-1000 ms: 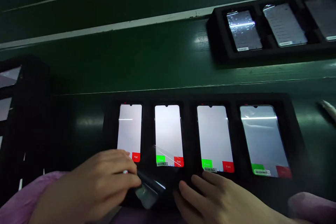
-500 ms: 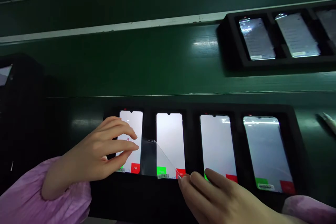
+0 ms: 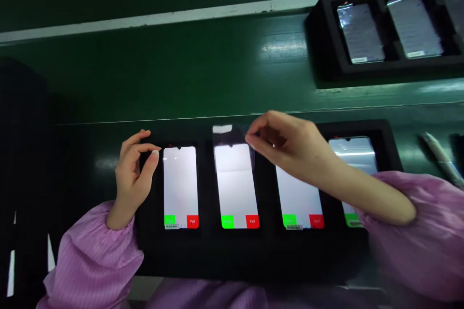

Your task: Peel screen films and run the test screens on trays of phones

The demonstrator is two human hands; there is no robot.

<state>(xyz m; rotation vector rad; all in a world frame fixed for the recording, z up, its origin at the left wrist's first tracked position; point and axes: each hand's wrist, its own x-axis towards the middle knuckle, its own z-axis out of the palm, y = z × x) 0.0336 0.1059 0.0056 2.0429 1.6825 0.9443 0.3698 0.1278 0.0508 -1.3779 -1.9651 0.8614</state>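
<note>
My right hand pinches a clear protective film by its edge near the top of the second phone. The film overlaps the upper part of that lit white screen, which has green and red "Fail" boxes at its bottom. Beside the top left of the first phone, my left hand hovers with loosely bent fingers and nothing visible in them. My right hand and forearm partly cover the third phone and the fourth phone. All lie in a black foam tray.
Another black tray with several phones stands at the back right on the green work surface. A pen-like object lies to the right of the near tray. A dark block stands at the left.
My right hand has moved up from the second phone's bottom corner to its top, carrying the film. My left hand has drawn back left off the first phone. The view has shifted slightly.
</note>
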